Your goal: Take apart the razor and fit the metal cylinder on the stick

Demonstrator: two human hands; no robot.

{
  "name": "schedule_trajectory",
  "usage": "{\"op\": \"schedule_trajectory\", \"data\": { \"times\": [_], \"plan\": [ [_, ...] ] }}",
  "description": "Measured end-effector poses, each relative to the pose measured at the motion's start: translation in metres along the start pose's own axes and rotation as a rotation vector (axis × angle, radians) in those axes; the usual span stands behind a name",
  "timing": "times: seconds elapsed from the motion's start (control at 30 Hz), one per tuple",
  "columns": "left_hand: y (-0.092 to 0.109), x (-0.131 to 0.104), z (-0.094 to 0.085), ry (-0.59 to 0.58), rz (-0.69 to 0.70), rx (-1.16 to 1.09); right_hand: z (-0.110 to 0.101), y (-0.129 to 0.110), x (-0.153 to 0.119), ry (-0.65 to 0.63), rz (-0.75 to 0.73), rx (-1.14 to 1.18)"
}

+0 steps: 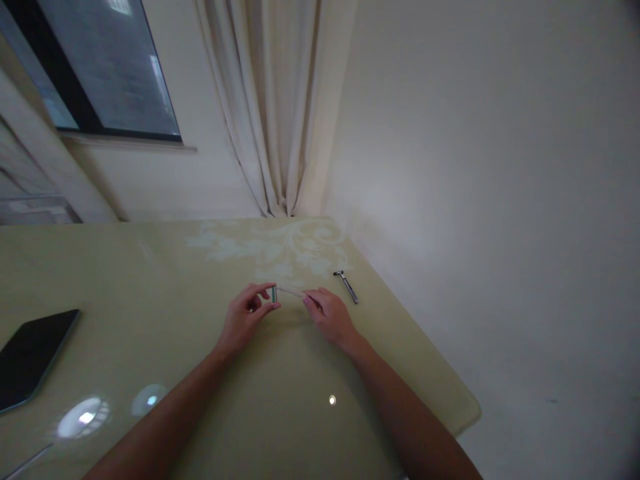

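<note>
Above the table, my left hand (249, 309) pinches a small razor head (275, 294) between thumb and fingers, by its two ends. A pale, slightly curved handle (291, 291) runs from the razor head to the right. Its far end is closed in the fingers of my right hand (327, 313). Beyond my right hand, a dark razor (349, 288) lies on the table, its head pointing to the back left.
A glossy pale green table (165, 287) with a white floral pattern reflects the lights. A black tablet (35, 357) rests at the left. Behind the table are a curtain (273, 107) and a window; a wall (475, 200) borders the right side.
</note>
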State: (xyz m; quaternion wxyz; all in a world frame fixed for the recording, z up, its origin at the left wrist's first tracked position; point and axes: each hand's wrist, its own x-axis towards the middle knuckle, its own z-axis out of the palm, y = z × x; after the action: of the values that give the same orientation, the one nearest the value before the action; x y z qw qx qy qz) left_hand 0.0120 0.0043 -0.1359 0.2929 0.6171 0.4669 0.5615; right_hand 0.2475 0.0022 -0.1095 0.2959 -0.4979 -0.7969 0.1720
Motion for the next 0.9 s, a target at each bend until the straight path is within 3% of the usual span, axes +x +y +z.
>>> {"op": "schedule_trajectory", "data": {
  "times": [0.2, 0.37, 0.53, 0.9],
  "plan": [
    [-0.0016, -0.0004, 0.0004, -0.004, -0.018, -0.022, -0.0005, -0.0014, -0.0014, -0.036, -0.071, 0.041],
    [-0.0027, -0.0002, 0.0005, -0.008, -0.013, -0.028, -0.0029, 0.0003, -0.0019, 0.003, -0.031, 0.027],
    [-0.0046, 0.0001, 0.001, 0.003, -0.025, -0.031, -0.0031, 0.0016, -0.0018, -0.057, -0.076, 0.03],
    [-0.0012, 0.0, 0.0008, 0.006, -0.03, -0.017, -0.003, 0.0021, -0.0017, -0.039, -0.069, 0.017]
  ]
}}
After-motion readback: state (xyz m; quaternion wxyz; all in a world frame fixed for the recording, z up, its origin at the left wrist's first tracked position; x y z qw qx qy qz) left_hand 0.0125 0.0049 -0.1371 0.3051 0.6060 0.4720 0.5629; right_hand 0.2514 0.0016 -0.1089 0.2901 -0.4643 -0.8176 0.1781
